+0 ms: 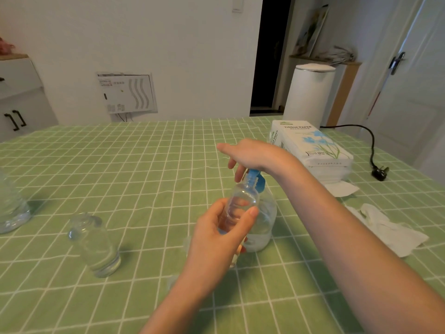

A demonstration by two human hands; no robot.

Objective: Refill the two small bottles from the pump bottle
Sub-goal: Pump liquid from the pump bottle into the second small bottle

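My left hand (222,235) grips a small clear bottle (240,201) and holds it tilted, its mouth up against the blue pump head (256,179) of the clear pump bottle (265,222). My right hand (252,154) rests palm down on top of the pump head, fingers hanging over its front. The pump bottle stands on the green checked tablecloth (144,165) with some clear liquid in its base. A second small clear bottle (95,244) stands upright to the left, apart from both hands.
A tissue paper pack (313,145) lies at the right, with crumpled tissues (385,227) in front of it. A black plug and cord (379,173) rest at the far right. Part of a large clear bottle (10,208) shows at the left edge.
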